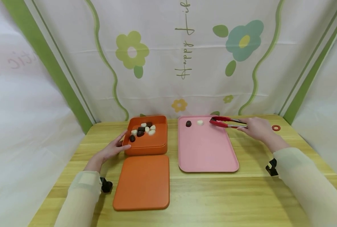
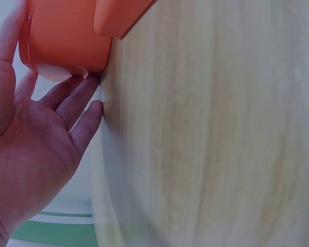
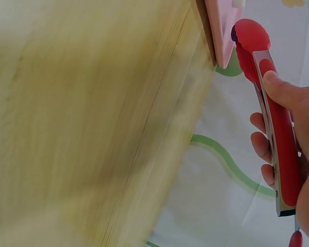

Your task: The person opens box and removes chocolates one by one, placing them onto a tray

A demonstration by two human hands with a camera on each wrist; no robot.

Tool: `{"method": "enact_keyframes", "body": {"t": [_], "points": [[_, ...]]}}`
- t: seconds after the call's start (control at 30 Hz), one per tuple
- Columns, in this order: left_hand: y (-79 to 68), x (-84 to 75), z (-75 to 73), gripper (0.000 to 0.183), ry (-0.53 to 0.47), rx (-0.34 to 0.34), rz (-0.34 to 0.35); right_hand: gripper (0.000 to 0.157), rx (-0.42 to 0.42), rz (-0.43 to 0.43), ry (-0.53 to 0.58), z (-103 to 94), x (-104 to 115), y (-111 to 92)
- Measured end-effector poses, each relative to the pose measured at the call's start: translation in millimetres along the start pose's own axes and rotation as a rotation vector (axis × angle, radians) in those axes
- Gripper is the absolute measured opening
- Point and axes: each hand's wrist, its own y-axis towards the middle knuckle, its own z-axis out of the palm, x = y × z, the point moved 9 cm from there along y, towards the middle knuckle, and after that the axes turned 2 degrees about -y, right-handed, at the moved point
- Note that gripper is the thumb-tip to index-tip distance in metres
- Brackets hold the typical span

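Observation:
My right hand [image 1: 257, 127] grips red-and-silver tongs [image 1: 220, 124] over the far right corner of a pink tray [image 1: 206, 146]. A dark, chocolate-like piece [image 1: 212, 119] sits between the red tong tips. Toward the tray's far edge lie another dark piece [image 1: 188, 123] and a white one [image 1: 200, 122]. My left hand [image 1: 111, 150] touches the left side of an orange box [image 1: 154, 143], its thumb at the near left corner and its fingers spread along the wall. Inside the box are several dark and white pieces [image 1: 151, 132].
A flat orange lid [image 1: 143, 184] lies on the wooden table [image 1: 208, 201] right in front of the box. Behind the table's far edge hangs a patterned curtain [image 1: 157, 88]. The tongs' red end ring [image 1: 276, 127] sticks out beyond my right hand.

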Motion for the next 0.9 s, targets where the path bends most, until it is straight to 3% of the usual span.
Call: {"method": "enact_keyframes", "body": {"t": [0.63,0.9], "points": [[2.2,-3.4,1.8,0.083,0.006,0.008,0.023,0.046,0.040,-0.017,0.014,13.4,1,11],[0.8,-3.2,1.3,0.083,-0.003,0.011,0.029,0.055,0.082,0.015,0.029,12.0,0,10]]}}
